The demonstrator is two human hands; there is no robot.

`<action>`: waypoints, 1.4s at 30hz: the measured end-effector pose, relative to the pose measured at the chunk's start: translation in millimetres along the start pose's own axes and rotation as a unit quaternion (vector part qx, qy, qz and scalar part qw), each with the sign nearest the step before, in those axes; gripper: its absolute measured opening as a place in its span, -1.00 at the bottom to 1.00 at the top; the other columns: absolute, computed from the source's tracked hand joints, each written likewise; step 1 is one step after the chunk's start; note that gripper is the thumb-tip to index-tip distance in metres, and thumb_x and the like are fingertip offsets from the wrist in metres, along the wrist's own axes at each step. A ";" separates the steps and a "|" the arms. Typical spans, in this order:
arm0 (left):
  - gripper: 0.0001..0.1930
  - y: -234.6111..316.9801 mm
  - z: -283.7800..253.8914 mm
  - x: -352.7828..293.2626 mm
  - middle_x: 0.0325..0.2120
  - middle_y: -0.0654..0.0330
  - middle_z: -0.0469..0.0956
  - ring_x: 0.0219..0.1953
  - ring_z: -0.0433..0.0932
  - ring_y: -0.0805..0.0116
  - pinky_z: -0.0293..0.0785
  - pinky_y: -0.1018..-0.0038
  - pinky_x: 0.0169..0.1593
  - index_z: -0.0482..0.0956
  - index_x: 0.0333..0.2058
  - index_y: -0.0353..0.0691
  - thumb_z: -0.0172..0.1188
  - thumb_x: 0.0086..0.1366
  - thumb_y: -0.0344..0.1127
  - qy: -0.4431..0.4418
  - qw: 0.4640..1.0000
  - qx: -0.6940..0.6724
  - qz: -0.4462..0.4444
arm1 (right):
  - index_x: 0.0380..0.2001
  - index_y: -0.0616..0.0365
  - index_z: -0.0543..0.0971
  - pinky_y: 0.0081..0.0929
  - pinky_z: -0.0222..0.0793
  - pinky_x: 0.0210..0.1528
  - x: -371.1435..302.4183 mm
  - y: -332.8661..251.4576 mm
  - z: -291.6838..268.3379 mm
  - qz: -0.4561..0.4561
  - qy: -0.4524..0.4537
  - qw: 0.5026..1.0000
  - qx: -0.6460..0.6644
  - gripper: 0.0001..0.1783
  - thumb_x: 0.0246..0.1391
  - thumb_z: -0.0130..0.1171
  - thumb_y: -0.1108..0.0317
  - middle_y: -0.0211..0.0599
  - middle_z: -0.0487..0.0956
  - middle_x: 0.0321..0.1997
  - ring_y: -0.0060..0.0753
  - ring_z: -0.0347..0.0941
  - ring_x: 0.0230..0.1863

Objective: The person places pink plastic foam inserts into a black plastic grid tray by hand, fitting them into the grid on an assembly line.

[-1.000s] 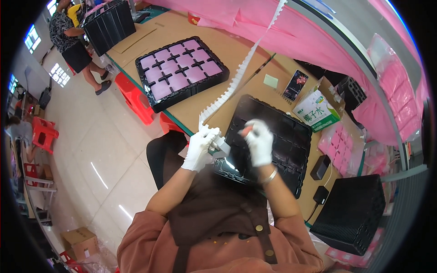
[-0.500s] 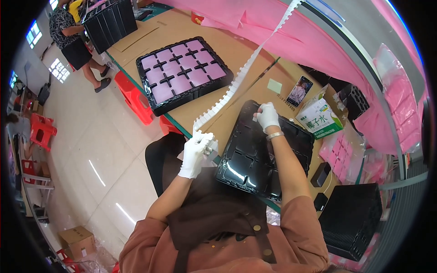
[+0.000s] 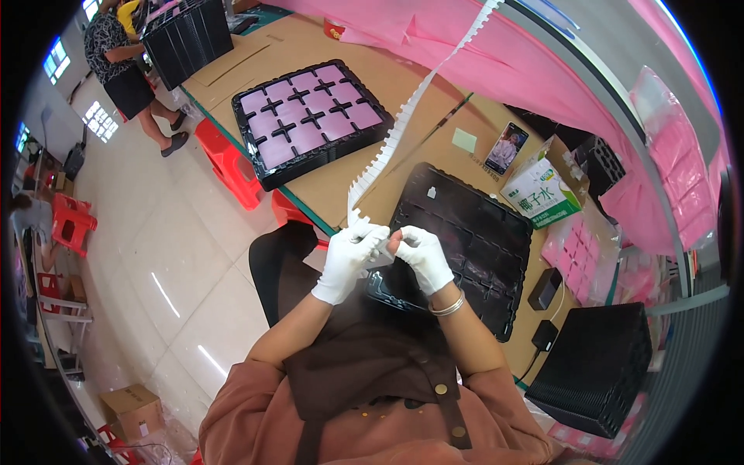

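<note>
My left hand, in a white glove, is closed on the lower end of a long white label strip with a toothed edge. The strip rises from my fingers past the upper edge of the picture. Close against it, my gloved right hand, its thumb tip bare, is pinched at the strip's lower end; whatever is between its fingertips is too small to make out. Beyond my hands lies a black plastic compartment tray. A small white label sits near its far left corner.
A black tray with pink-purple squares stands farther left on the cardboard-covered table. Right of the near tray are a phone, a white-green carton and a stack of black trays. Red stools stand at the table's left edge.
My right hand has left the tray's far left corner and come back beside my left hand. A white label now shows on the tray there. My left hand has shifted slightly right with the strip.
</note>
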State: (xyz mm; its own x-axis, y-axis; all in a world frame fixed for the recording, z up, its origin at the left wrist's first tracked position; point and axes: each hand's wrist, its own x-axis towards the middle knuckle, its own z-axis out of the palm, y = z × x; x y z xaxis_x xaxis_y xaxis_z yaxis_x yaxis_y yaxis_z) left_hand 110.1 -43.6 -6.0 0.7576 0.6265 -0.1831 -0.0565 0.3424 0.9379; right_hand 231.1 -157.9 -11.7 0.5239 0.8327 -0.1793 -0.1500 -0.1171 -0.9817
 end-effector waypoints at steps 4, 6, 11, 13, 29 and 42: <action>-0.82 -0.3 6.5 -4.9 -0.48 0.32 0.55 -0.56 0.40 0.65 0.31 0.68 -0.46 0.62 -0.27 -0.26 0.19 0.26 -0.28 -0.009 1.000 -0.027 0.005 | -0.43 0.18 0.59 -0.58 0.36 -0.29 -20.4 -3.4 1.9 -0.002 0.069 0.998 0.014 -0.90 -0.07 0.30 0.46 -0.49 0.56 -0.41 -0.61 0.45 -0.35; -0.80 -4.6 10.4 -1.1 -0.47 0.30 0.55 -0.59 0.39 0.65 0.30 0.69 -0.50 0.60 -0.27 -0.29 0.19 0.26 -0.26 -0.001 0.996 -0.055 -0.077 | -0.53 0.11 0.60 -0.43 0.38 -0.21 -28.3 0.9 8.6 -0.300 0.183 0.889 -0.294 -0.90 -0.20 0.28 0.52 -0.41 0.56 -0.40 -0.40 0.46 -0.31; -0.73 -20.0 17.8 9.5 -0.42 0.26 0.59 -0.60 0.41 0.64 0.33 0.68 -0.49 0.61 -0.25 -0.33 0.20 0.27 -0.21 0.029 0.998 -0.030 -0.049 | -0.56 0.15 0.59 -0.41 0.38 -0.13 -41.6 -8.9 -12.2 -0.242 0.177 0.919 -0.255 -0.91 -0.26 0.24 0.54 -0.30 0.58 -0.29 -0.31 0.47 -0.23; -0.71 -24.7 16.6 9.1 -0.42 0.24 0.59 -0.62 0.41 0.64 0.34 0.69 -0.50 0.59 -0.20 -0.36 0.19 0.28 -0.21 0.048 0.997 -0.030 -0.051 | -0.54 0.18 0.58 -0.42 0.41 -0.15 -38.1 -14.5 -59.9 -0.206 0.234 0.918 -0.247 -0.93 -0.21 0.20 0.55 -0.26 0.58 -0.31 -0.31 0.50 -0.26; -0.78 -41.5 27.4 13.4 -0.52 0.25 0.55 -0.62 0.41 0.61 0.32 0.67 -0.51 0.62 -0.30 -0.34 0.22 0.26 -0.26 0.049 0.997 -0.021 -0.053 | -0.42 0.13 0.53 -0.24 0.41 -0.06 -15.5 20.4 -263.7 0.112 0.351 0.763 -0.530 -0.74 -0.22 0.39 0.37 -0.08 0.54 -0.26 -0.07 0.49 -0.11; -0.83 -22.4 45.2 -12.9 -0.48 0.29 0.53 -0.51 0.44 0.59 0.38 0.63 -0.29 0.60 -0.27 -0.32 0.16 0.27 -0.34 -0.081 0.996 -0.032 -0.027 | -0.34 0.20 0.57 -0.58 0.36 -0.25 -38.8 11.9 -35.9 -0.040 0.098 0.992 -0.065 -0.76 -0.03 0.31 0.30 -0.35 0.58 -0.38 -0.55 0.44 -0.34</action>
State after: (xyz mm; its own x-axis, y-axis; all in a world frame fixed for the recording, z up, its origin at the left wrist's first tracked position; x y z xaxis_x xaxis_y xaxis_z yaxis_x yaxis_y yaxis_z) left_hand 131.0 -90.9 -11.3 0.8551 0.4867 -0.1788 -0.0497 0.4202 0.9061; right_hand 239.0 -211.0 -18.7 0.6842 0.7228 -0.0977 0.0003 -0.1343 -0.9909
